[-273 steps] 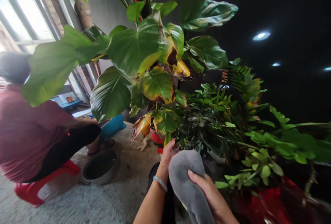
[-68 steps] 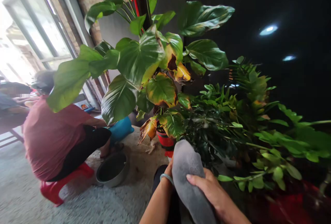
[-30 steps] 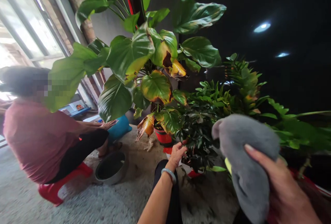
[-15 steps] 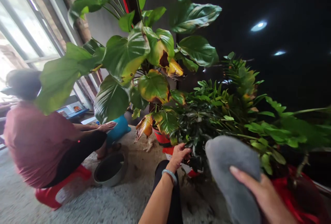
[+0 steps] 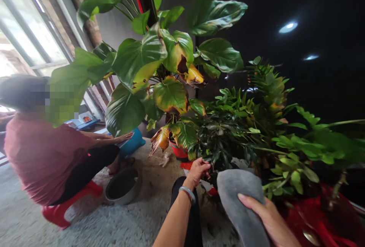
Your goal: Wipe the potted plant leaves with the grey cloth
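Note:
My right hand (image 5: 266,216) is wrapped round a grey cloth (image 5: 239,197), held low in front of a dark-leaved bushy plant (image 5: 225,140). My left hand (image 5: 198,170), with a pale bangle on the wrist, reaches into the lower leaves of that plant, its fingers curled on a leaf or stem. Behind stands a tall plant with large green and yellowing leaves (image 5: 159,68) in a red pot (image 5: 178,151).
A person in a red shirt (image 5: 42,155) squats on a red stool (image 5: 65,207) at the left, near a metal bowl (image 5: 121,186) on the rough floor. A blue object (image 5: 132,142) lies behind. A red pot wrap (image 5: 319,220) sits bottom right. Windows at the left.
My right hand has brought the grey cloth down and to the left, closer to the dark plant. My left hand stays among the lower leaves.

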